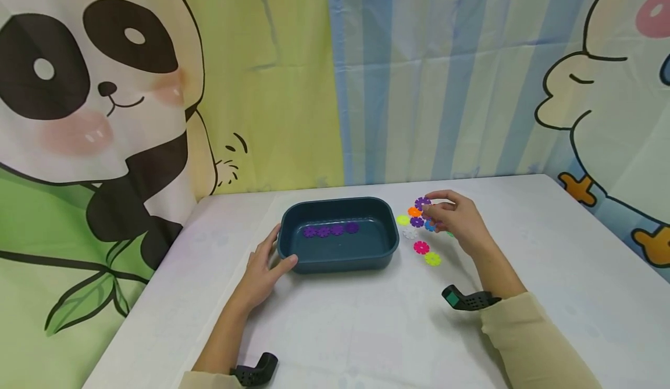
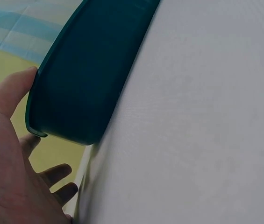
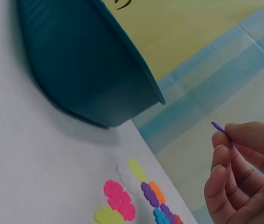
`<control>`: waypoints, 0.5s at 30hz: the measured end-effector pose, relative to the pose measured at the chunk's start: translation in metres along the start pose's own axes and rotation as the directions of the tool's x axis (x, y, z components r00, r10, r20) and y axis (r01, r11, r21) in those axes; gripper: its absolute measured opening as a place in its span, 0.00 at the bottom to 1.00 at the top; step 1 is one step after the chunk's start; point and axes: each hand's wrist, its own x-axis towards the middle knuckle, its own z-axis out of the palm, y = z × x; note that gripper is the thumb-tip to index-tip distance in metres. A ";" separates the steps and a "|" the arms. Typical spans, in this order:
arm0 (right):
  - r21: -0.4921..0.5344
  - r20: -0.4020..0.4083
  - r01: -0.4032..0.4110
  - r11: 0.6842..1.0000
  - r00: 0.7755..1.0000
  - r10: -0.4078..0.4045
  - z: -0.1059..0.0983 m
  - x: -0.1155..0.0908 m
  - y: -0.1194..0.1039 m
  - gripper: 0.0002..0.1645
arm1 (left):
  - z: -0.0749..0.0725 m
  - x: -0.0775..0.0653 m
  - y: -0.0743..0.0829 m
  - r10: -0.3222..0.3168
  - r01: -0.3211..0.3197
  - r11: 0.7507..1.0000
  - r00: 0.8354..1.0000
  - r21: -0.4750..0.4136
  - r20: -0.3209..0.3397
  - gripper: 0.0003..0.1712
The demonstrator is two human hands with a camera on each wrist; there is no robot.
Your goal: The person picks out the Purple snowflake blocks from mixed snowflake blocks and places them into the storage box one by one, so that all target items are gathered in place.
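While the left hand (image 1: 263, 270) is resting loosely spread against the tub (image 1: 342, 263), the right hand (image 1: 460, 220) is pinching a purple disc (image 1: 421, 203), probably picked and needing carrying inside.

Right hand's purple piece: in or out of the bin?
Out: the right hand pinches the purple piece in the air, right of the bin.

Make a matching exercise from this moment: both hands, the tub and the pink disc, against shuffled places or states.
1. Left hand
2. Right hand
3. Tub
4. Pink disc

A. contains a row of four purple discs
B. lies on the table, right of the tub
C. touches the tub's edge
D. pinches another purple disc

Pairs: 1-C; 2-D; 3-A; 4-B
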 end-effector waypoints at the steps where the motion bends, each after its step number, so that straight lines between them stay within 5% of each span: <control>1: 0.015 0.006 0.009 1.000 1.000 -0.009 0.001 0.000 -0.001 0.32 | 0.000 0.000 0.000 0.003 -0.003 1.000 1.000 -0.003 -0.001 0.48; 15: 0.176 0.084 0.053 0.983 0.994 -0.069 0.028 -0.001 -0.019 0.33 | -0.001 -0.002 0.001 0.014 -0.014 1.000 1.000 -0.028 0.000 0.49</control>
